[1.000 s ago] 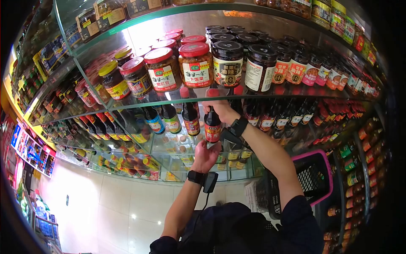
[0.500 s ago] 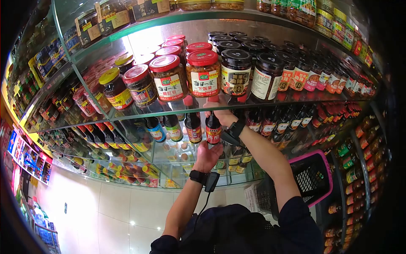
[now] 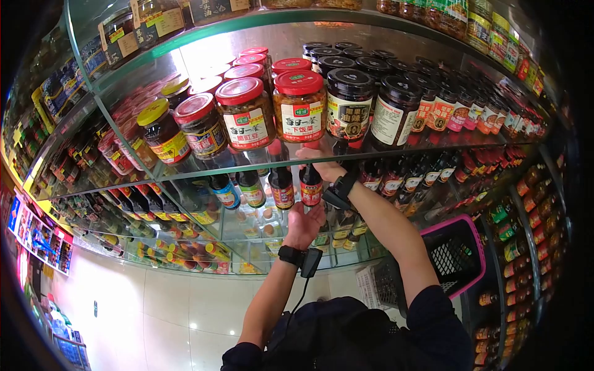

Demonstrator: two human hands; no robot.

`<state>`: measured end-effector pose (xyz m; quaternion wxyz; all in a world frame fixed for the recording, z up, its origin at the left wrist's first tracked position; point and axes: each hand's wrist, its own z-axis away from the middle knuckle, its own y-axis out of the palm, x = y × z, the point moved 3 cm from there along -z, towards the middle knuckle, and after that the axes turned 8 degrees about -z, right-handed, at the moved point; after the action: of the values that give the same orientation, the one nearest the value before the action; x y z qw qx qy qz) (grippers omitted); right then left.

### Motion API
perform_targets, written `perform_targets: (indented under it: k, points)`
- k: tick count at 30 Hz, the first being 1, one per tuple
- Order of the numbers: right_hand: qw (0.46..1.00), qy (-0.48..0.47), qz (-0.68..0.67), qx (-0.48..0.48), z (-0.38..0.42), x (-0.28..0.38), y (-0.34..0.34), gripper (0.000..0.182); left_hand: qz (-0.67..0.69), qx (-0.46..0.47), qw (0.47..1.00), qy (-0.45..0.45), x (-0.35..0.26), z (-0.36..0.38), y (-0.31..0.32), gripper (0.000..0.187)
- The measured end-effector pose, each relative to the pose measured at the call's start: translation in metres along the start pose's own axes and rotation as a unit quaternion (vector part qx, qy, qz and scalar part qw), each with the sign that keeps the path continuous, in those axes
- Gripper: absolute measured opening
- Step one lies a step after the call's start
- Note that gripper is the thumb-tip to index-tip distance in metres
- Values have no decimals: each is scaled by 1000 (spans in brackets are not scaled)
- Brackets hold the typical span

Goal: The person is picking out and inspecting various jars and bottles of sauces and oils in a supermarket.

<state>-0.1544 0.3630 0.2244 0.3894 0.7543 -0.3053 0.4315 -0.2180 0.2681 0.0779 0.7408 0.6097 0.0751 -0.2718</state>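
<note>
A dark sauce bottle with a red label (image 3: 310, 193) stands upright at the front of the shelf below the jars. My right hand (image 3: 320, 162), partly behind the glass shelf edge, has its fingers closed around the top of this bottle. Palm up, my left hand (image 3: 303, 227) is right at the bottle's base, with thumb and fingers apart. Beside it to the left are another dark bottle (image 3: 281, 188), a green-labelled bottle (image 3: 250, 190) and a blue-labelled bottle (image 3: 224, 191). Both wrists wear black straps with small devices.
Above my hands, a glass shelf (image 3: 247, 166) bears red-lidded jars (image 3: 300, 108) and black-lidded jars (image 3: 349, 105). A black shopping basket with a pink rim (image 3: 479, 247) is at my right. More bottles (image 3: 520, 272) line a rack on the far right. Pale floor tiles (image 3: 167, 303) lie below.
The view has shifted slightly. Both hands stay at the same red-labelled bottle, the right at its top and the left at its base.
</note>
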Motion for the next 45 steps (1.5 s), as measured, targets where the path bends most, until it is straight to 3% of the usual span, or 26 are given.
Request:
perform_targets:
  k: [4, 10, 12, 16, 18, 21, 24, 26, 29, 31, 34, 38, 44, 45]
  points:
    - [1000, -11, 3, -20, -3, -5, -2, 17, 7, -32, 999, 7, -2, 1, 3, 47]
    - [988, -111, 104, -35, -2, 3, -3, 28, 1, -22, 1000, 14, 1, 4, 2, 55]
    - [960, -109, 258, -22, -2, 7, -7, 35, -6, -19, 1000, 15, 3, 3, 0, 57]
    - [955, -169, 240, -48, -4, 6, -9, 40, -24, -21, 999, 18, 7, 7, 0, 58]
    - [901, -211, 367, -98, 7, 18, -4, 48, -24, -24, 999, 19, 8, 10, 1, 58]
    - [868, -244, 425, -81, 26, 38, 11, 55, -23, -32, 999, 22, 12, 12, 1, 58]
    - [854, -221, 470, -23, 38, 48, 20, 59, -19, -38, 999, 28, 15, 15, -3, 59]
    - [838, -191, 509, -42, 48, 46, 22, 61, -16, -38, 999, 30, 18, 20, 0, 59]
    - [751, -254, 609, -19, 60, 45, 30, 64, 13, -71, 997, 23, 25, 29, -1, 43]
    - [745, -262, 613, -12, 71, 49, 39, 64, -11, -51, 998, 45, 31, 38, -3, 56]
    - [740, -285, 609, 4, 87, 60, 51, 67, -7, -39, 998, 48, 34, 46, -2, 51]
    - [771, -312, 555, 8, 116, 68, 46, 57, -3, -62, 998, 31, 41, 66, -3, 44]
    - [834, -276, 451, -160, 194, 71, -14, 41, -13, -77, 997, -20, 79, 92, -43, 43]
    - [820, -267, 467, -194, 211, 68, -30, 39, -29, -101, 993, -47, 90, 95, -51, 44]
